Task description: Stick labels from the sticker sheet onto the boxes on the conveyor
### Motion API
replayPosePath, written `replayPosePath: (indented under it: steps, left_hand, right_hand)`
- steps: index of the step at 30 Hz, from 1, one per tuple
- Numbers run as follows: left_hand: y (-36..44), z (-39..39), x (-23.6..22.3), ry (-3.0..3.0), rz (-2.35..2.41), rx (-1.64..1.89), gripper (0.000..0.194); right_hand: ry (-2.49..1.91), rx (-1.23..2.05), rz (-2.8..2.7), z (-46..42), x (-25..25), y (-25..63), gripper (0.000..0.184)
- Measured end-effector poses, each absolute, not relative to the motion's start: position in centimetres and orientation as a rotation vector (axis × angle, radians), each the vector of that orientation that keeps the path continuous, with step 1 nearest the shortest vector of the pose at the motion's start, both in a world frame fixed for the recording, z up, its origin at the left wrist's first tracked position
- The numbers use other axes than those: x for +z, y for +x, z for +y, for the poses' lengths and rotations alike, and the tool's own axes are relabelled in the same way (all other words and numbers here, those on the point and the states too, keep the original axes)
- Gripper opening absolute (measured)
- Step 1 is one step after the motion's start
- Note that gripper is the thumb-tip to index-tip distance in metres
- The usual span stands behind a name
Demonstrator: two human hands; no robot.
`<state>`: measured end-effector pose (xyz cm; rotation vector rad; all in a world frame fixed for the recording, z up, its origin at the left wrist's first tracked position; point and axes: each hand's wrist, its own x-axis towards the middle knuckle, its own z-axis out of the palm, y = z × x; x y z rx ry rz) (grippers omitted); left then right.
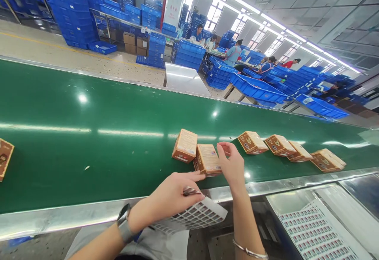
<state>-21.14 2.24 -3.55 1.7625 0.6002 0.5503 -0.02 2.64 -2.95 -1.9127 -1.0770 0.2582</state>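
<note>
Brown card box (209,160) is seen on the green conveyor belt (118,157), mid-view; second box (185,143) is set close by at its 10 o'clock, row of boxes (297,152) spread toward 3 o'clock. Sticker sheet (204,214), at the card box's 6 o'clock, is pinched by the left hand (177,191), thumb on top, other fingers stretched to the card box's 7 o'clock edge, touching or nearly. Right hand (233,164) is placed at its 3 o'clock, fingers half curled; whether anything is gripped cannot be told. Card box is judged light, stiff, a bit slick, corners dentable; best taken by opposite side walls. Sheet is judged floppy, easily creased; best held by an edge.
</note>
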Motion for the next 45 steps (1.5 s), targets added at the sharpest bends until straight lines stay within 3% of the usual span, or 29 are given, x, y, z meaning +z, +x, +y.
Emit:
replayPosePath:
  steps: [3,6,9,19,23,26,29,30,36,45]
  left_hand:
    - [-23.4,1.8,-2.8,1.542,0.851,0.582,0.024]
    - [-25.1,1.6,-2.3,1.441,0.947,0.665,0.031]
    - [-25.8,1.4,-2.2,1.412,0.966,0.685,0.033]
    - [-25.2,1.2,-2.2,1.395,0.842,0.552,0.015]
    - [-24.5,2.0,-2.9,1.446,0.894,0.606,0.017]
    - [-23.4,3.9,-3.1,1.665,0.821,0.583,0.022]
    - [-21.3,6.7,-2.7,1.84,0.662,0.559,0.013]
    - [-20.4,7.7,-2.5,1.896,0.603,0.557,0.007]
    - [-15.9,11.2,-3.5,2.142,0.379,0.403,0.015]
    - [-13.6,11.6,-4.0,2.269,0.309,0.298,0.016]
  right_hand:
    - [-1.754,0.319,-1.421,-0.2,-0.7,-1.3,0.027]
    - [-1.498,0.373,-1.855,-2.8,1.1,-3.1,0.015]
    - [-1.327,0.152,-2.066,-3.8,1.4,-4.9,0.01]
    - [-1.166,-0.314,-2.166,-3.2,0.3,-7.5,0.018]
    - [-1.187,-0.147,-1.983,-3.7,0.1,-6.3,0.019]
    - [-1.442,0.273,-1.481,-2.2,-0.1,-3.6,0.007]
    - [-1.528,0.727,-0.773,1.1,-0.7,-0.4,0.02]
    - [-1.527,0.747,-0.707,2.3,-1.0,0.5,0.023]
    - [-1.575,0.739,-0.618,6.3,-2.9,2.5,0.027]
    - [-1.731,0.546,-0.638,7.0,-3.8,3.4,0.02]
